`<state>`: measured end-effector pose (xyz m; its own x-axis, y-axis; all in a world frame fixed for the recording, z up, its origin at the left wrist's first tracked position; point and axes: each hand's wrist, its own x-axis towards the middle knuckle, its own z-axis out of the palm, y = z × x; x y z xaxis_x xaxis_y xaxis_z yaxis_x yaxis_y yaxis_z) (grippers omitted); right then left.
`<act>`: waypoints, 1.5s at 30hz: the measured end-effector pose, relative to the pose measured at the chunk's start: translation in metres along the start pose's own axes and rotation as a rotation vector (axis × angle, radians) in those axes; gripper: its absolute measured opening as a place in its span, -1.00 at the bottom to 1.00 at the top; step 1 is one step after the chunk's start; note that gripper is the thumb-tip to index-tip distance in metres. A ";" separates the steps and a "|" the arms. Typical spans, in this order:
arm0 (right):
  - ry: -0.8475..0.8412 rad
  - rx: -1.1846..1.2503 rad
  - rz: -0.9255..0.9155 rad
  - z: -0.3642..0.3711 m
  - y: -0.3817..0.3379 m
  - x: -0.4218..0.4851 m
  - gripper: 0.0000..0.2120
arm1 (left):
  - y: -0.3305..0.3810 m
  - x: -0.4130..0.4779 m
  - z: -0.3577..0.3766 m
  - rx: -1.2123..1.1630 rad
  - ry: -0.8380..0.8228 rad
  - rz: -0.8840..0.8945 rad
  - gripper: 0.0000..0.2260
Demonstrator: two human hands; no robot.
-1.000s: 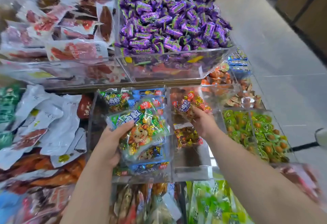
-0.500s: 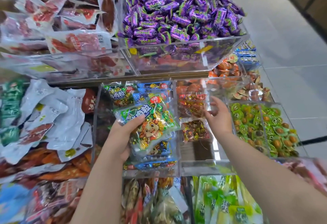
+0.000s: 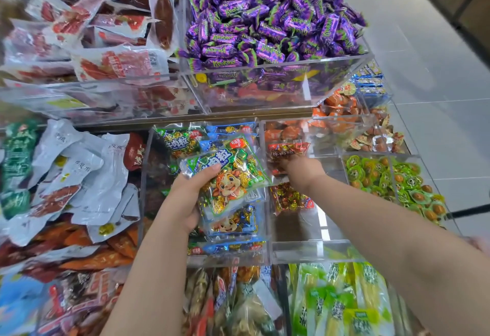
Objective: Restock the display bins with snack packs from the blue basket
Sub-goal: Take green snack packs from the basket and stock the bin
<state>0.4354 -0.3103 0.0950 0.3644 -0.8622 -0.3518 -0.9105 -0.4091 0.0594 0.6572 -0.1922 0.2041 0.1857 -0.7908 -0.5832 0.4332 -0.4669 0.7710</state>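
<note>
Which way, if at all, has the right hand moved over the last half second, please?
Yes: the right hand went left within the clear bin, away from the green candies, to the red pack.

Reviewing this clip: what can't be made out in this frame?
The blue basket: outside the head view entirely.
Fingers of the right hand: hidden behind the hand's back, so any grip on the red pack is unclear.
Packs under the green pack in the left hand: covered, count unclear.
The lower-left packs: blurred, labels unreadable.
</note>
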 end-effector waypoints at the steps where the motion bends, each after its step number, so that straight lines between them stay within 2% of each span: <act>1: 0.032 0.069 0.020 0.000 0.003 -0.001 -0.52 | 0.000 0.001 0.000 -0.004 -0.013 0.003 -0.41; 4: 0.207 0.449 0.151 0.003 0.022 -0.005 -0.71 | 0.000 0.004 -0.002 -0.008 -0.046 0.012 -0.56; 6: 0.312 0.916 0.284 0.008 0.033 -0.012 -0.83 | 0.000 0.006 -0.004 -0.006 -0.056 0.013 -0.58; 8: 0.348 1.325 0.390 0.014 0.038 -0.014 -0.82 | -0.001 0.008 -0.006 -0.005 -0.059 0.013 -0.57; 10: 0.291 1.548 0.445 0.019 0.037 -0.008 -0.74 | -0.002 0.010 -0.007 -0.012 -0.064 0.012 -0.57; 11: 0.259 1.604 0.455 0.022 0.035 -0.003 -0.76 | -0.002 0.010 -0.007 -0.014 -0.068 0.013 -0.57; 13: 0.239 1.532 0.513 0.025 0.026 0.009 -0.80 | -0.003 0.012 -0.008 -0.012 -0.076 0.019 -0.59; 17: 0.176 1.285 0.695 0.040 0.014 0.027 -0.46 | -0.004 0.013 -0.009 -0.012 -0.092 0.021 -0.60; 21: 0.136 1.279 0.652 0.045 0.017 0.027 -0.54 | -0.005 0.013 -0.009 -0.013 -0.096 0.030 -0.61; 23: 0.099 1.190 0.715 0.047 0.022 0.025 -0.38 | -0.006 0.013 -0.009 -0.014 -0.097 0.036 -0.60; 26: -0.112 1.028 0.782 0.046 0.026 0.012 -0.12 | -0.006 0.013 -0.010 -0.022 -0.105 0.047 -0.59; 28: -0.349 0.889 0.707 0.045 0.022 0.000 -0.08 | -0.006 0.013 -0.010 -0.027 -0.121 0.043 -0.58; 30: -0.497 0.860 0.684 0.045 0.018 -0.012 -0.14 | -0.006 0.012 -0.009 -0.035 -0.131 0.047 -0.61; 32: -0.516 0.961 0.693 0.048 0.019 -0.020 -0.20 | -0.006 0.011 -0.009 -0.036 -0.136 0.050 -0.61; 35: -0.486 1.288 0.663 0.044 0.034 -0.022 -0.70 | -0.006 0.010 -0.008 -0.037 -0.138 0.052 -0.59; 37: -0.573 1.634 0.687 0.036 0.047 -0.019 -0.87 | -0.005 0.010 -0.008 -0.036 -0.138 0.050 -0.60; 39: -0.628 1.950 0.735 0.026 0.054 -0.014 -0.83 | -0.005 0.010 -0.008 -0.037 -0.140 0.048 -0.62; 40: -0.580 2.120 0.743 0.024 0.055 -0.011 -0.78 | -0.005 0.010 -0.008 -0.036 -0.138 0.045 -0.62; 43: -0.246 2.582 0.709 0.023 0.051 -0.005 -0.62 | -0.005 0.010 -0.008 -0.037 -0.132 0.040 -0.64; 45: -0.124 2.637 0.668 0.027 0.050 -0.006 -0.64 | -0.005 0.010 -0.008 -0.034 -0.131 0.037 -0.63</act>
<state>0.3829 -0.3176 0.0744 0.2149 -0.6242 -0.7511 0.6889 0.6421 -0.3364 0.6639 -0.1949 0.1921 0.0865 -0.8532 -0.5143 0.4579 -0.4244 0.7812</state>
